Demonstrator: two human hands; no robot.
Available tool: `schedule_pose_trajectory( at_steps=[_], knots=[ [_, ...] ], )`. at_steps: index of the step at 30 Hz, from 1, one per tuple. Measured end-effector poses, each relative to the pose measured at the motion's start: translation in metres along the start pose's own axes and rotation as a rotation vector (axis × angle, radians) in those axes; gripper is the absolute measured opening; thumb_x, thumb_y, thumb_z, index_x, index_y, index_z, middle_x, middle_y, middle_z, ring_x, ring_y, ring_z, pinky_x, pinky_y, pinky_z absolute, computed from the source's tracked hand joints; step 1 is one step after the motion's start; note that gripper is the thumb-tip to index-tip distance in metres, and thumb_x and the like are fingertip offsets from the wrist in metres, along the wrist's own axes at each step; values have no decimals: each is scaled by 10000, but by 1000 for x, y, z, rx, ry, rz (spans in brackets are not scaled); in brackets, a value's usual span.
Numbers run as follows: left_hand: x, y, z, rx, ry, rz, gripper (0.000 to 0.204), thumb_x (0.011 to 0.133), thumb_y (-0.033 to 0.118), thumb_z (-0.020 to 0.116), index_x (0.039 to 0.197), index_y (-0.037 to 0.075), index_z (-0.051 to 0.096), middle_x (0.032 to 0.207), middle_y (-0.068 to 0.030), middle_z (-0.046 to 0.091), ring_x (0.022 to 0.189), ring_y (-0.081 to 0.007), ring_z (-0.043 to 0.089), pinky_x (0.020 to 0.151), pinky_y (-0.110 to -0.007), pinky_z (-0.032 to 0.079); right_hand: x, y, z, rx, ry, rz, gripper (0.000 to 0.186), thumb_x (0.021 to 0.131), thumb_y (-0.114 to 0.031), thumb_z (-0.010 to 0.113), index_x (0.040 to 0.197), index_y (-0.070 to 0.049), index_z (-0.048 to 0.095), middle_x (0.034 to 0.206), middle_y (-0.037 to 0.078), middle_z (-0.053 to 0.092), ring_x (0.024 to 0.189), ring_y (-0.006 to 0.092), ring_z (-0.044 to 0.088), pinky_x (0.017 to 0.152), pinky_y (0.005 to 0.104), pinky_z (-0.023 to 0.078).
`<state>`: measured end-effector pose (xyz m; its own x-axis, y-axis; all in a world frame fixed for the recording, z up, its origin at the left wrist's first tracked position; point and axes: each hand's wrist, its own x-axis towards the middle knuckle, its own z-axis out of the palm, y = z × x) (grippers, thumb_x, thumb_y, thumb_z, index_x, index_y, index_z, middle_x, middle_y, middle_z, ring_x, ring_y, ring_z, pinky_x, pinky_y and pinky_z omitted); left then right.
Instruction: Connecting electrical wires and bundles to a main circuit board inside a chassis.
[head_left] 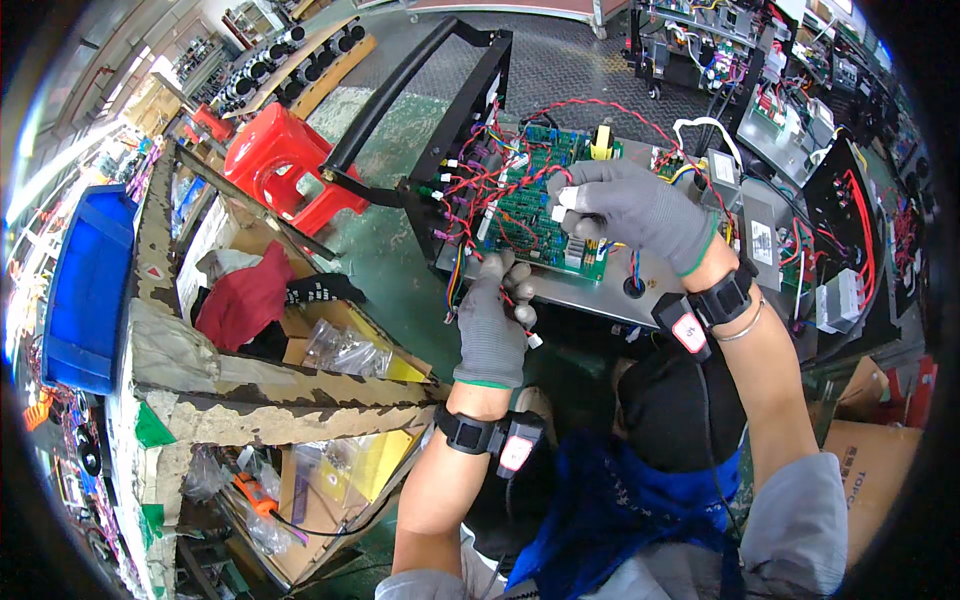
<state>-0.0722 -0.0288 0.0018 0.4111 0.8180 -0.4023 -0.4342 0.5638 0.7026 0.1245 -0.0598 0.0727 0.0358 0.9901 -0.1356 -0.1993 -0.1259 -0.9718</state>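
Note:
A green circuit board [530, 215], crossed by red wires [500, 180], lies in an open metal chassis [590, 292] in front of me. My right hand [640, 208], in a grey glove, is over the board's right part. Its thumb and fingers pinch a small white plug [560, 212] on a red wire. My left hand [494, 325], gloved too, is at the chassis's near left edge. Its fingers are curled around red wires; a small white connector [534, 341] hangs out beside them. Purple terminals and more white connectors line the board's left side.
A black tubular handle [390, 95] rises at the chassis's far left. Beyond it stands a red plastic stool [285, 165]. At left are a worn bench frame [270, 395] and a blue bin [88, 290]. Other wired chassis [790, 130] stand at right, with a cardboard box [868, 480] lower down.

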Motion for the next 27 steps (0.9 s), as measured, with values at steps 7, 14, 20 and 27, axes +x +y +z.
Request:
schedule_pose_trajectory(
  at_steps=[7, 14, 20, 27],
  knots=[
    [1, -4, 5, 59, 142, 69, 243, 896, 280, 545, 1035, 81, 559, 846, -30, 576, 693, -97, 512, 518, -193, 406, 14, 21, 9, -206, 38, -80, 105, 812, -74, 619, 887, -2, 607, 806, 59, 624, 723, 109, 623, 623, 250, 541],
    [6, -7, 5, 0, -46, -74, 242, 908, 296, 538, 1030, 88, 559, 863, -35, 611, 684, -106, 530, 519, -208, 419, 14, 24, 21, -470, 23, -40, 109, 795, -86, 625, 872, -11, 610, 763, 57, 632, 629, 99, 611, 552, 245, 514],
    [5, -7, 1, 5, -55, -64, 227, 933, 281, 492, 1026, 87, 565, 853, -29, 607, 707, -112, 539, 528, -207, 416, 19, 33, 24, -519, -9, -83, 117, 803, -81, 611, 898, -13, 609, 750, 51, 632, 621, 94, 608, 515, 240, 488],
    [4, -7, 3, 1, -40, -65, 241, 926, 303, 500, 1023, 93, 565, 870, -32, 603, 722, -120, 549, 540, -211, 424, 18, 30, 25, -512, 17, -34, 132, 806, -87, 589, 912, -11, 604, 751, 57, 633, 632, 105, 612, 531, 251, 500]
  ],
)
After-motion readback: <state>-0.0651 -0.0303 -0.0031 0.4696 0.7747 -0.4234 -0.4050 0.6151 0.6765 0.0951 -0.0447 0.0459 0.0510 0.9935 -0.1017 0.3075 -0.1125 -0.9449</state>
